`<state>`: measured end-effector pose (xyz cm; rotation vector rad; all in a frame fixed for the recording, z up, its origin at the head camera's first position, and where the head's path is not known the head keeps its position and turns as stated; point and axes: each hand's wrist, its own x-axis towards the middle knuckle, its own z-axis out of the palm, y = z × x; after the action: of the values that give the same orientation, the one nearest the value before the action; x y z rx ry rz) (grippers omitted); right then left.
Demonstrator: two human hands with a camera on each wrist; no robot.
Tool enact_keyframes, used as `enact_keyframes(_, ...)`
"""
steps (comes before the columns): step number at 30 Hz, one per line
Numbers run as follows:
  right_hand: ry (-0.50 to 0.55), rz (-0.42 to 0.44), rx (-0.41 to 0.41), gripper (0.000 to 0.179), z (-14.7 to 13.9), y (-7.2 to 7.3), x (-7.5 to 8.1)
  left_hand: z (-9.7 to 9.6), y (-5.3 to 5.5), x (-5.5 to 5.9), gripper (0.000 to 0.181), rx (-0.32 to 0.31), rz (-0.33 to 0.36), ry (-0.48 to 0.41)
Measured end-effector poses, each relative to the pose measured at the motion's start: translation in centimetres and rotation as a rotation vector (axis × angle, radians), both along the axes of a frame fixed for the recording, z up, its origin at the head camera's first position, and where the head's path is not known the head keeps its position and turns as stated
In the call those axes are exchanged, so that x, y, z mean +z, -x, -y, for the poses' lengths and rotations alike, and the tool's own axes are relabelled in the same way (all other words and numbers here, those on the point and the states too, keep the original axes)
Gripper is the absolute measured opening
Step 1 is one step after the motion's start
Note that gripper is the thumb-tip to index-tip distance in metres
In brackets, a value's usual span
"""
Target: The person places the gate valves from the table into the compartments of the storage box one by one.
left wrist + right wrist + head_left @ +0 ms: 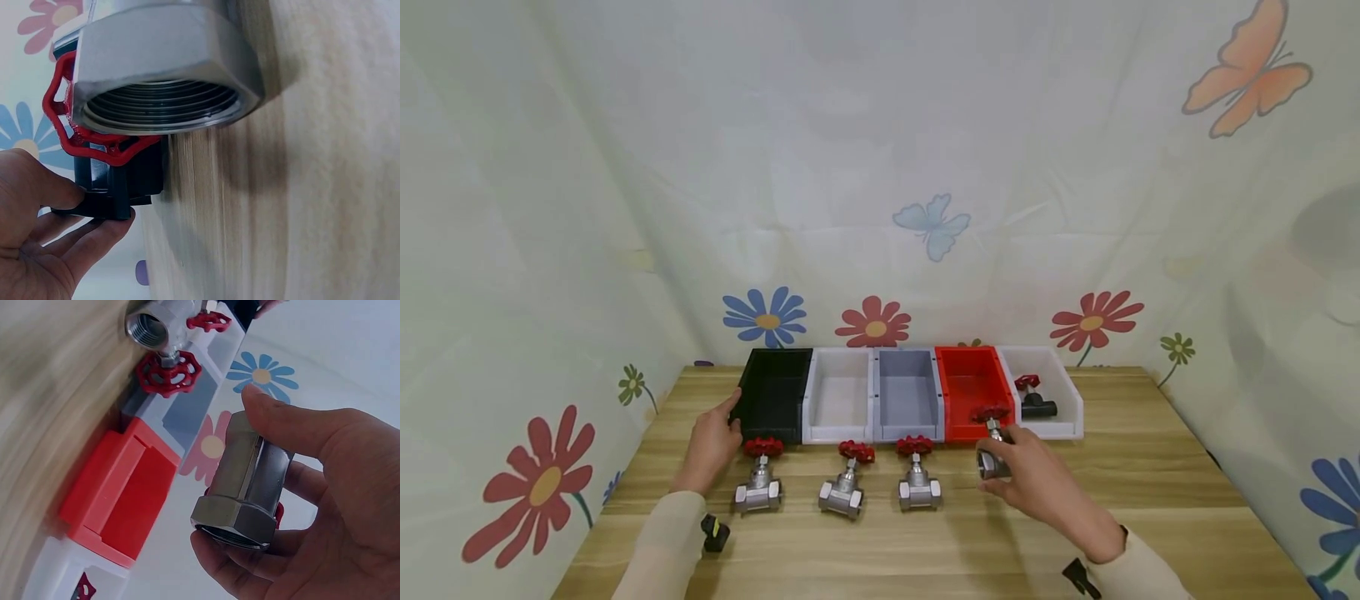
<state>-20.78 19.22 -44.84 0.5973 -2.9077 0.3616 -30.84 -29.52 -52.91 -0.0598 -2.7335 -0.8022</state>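
Observation:
My right hand (1039, 477) grips a metal gate valve (240, 481) with a red handwheel by its body. In the head view this valve is in front of the red bin (977, 432), its handwheel overlapping the bin's front edge. At the far left, my left hand (709, 446) holds the side wall of the black bin (775, 434), thumb and fingers on either side in the left wrist view. Three similar valves stand in a row on the table: a left one (758, 492), a middle one (841, 493) and a right one (919, 490), handwheels toward the bins.
Between the black and red bins sit a white bin (838, 434) and a grey bin (908, 432). A second white bin (1063, 429) at the right end contains a small black valve (1037, 406) with a red handle. Behind the wooden table (865, 558) hangs a flowered curtain (820, 167).

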Motion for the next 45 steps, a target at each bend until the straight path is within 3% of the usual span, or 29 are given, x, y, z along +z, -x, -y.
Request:
enact_keyframes(7, 0.001, -0.058, 0.014, 0.049, -0.1, 0.5, 0.9, 0.0, 0.0, -0.1, 0.056, 0.002, 0.013, -0.005)
enact_keyframes(15, 0.010, -0.045, -0.016, 0.050, -0.1, 0.9, 2.1, -0.1, 0.0, -0.1, 0.056, 0.006, 0.010, -0.003)
enact_keyframes(23, 0.008, -0.112, 0.005, 0.050, -0.5, 1.6, 3.0, 0.0, 0.1, 0.0, 0.057, 0.005, 0.008, -0.002)
enact_keyframes(45, 0.021, -0.093, 0.011, 0.052, -0.3, 4.1, 5.2, 0.0, 0.0, 0.1, 0.057, 0.004, 0.005, 0.000)
